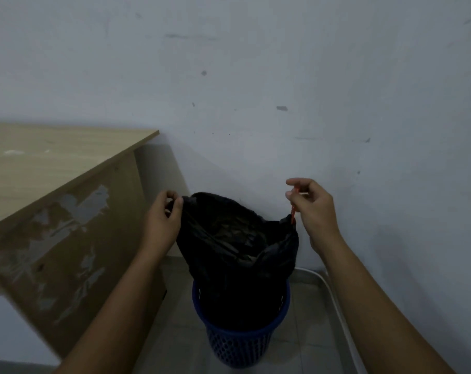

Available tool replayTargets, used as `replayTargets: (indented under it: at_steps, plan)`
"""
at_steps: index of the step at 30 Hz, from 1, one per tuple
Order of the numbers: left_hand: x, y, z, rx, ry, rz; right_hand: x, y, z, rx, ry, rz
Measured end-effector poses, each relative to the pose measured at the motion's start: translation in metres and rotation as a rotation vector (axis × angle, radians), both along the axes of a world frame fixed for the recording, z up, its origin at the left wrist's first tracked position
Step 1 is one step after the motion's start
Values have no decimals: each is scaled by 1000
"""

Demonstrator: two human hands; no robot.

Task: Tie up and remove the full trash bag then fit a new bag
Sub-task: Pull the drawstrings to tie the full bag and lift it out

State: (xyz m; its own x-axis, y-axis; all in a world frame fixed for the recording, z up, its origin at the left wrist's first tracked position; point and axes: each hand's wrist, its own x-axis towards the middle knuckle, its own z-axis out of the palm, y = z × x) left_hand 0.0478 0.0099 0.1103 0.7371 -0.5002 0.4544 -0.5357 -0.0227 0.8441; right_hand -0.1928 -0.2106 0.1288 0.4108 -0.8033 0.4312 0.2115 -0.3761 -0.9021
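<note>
A black trash bag (237, 255) stands in a blue mesh bin (239, 344) on the floor, its mouth pulled up above the bin and still open, dark contents showing inside. My left hand (163, 222) pinches the bag's left rim. My right hand (314, 209) pinches a red drawstring (293, 213) that runs down into the bag's right rim.
A worn wooden desk (53, 168) with a peeling side panel stands close on the left of the bin. A white wall (283, 90) is right behind. A pale cable (339, 314) runs along the tiled floor to the right.
</note>
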Motion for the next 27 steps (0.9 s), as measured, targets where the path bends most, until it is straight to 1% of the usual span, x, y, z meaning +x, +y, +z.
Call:
replayTargets:
  at_steps: [2, 4, 5, 7, 9, 13, 15, 18, 20, 21, 23, 24, 25, 26, 27]
  plan:
    - [2, -4, 17, -24, 60, -25, 1, 3, 22, -56, -48, 23]
    - [-3, -6, 32, -73, 222, -171, 5, 9, 38, -92, -72, 83]
    - [-8, -8, 37, -88, 283, -255, 8, 14, 41, -101, -52, 121]
    - [-21, -15, 42, -84, 326, -355, 19, 28, 38, -101, 55, 202]
    - [-35, -21, 40, -86, 342, -386, 30, 42, 23, -95, 175, 243]
    - [-51, -25, 26, -43, 371, -470, 44, 61, -12, -43, 307, 298]
    - [-52, -24, 19, 12, 344, -501, 48, 63, -26, 12, 322, 312]
    - [-48, -23, 6, 61, 257, -466, 54, 58, -45, 136, 257, 259]
    - [-50, -25, -5, 112, 275, -441, 58, 57, -52, 283, 218, 258]
    - [-52, -28, -12, 159, 253, -431, 59, 58, -53, 363, 202, 292]
    - [-55, -36, -29, 262, 105, -436, 61, 60, -57, 451, 168, 344]
    - [-57, -40, -36, 288, 51, -452, 63, 59, -61, 443, 164, 317]
    - [-59, -43, -42, 291, 42, -462, 64, 59, -64, 433, 162, 263]
    - [-59, -45, -46, 286, 71, -461, 65, 56, -67, 438, 162, 201]
    - [-59, -46, -48, 286, 116, -448, 65, 53, -68, 510, 138, 150]
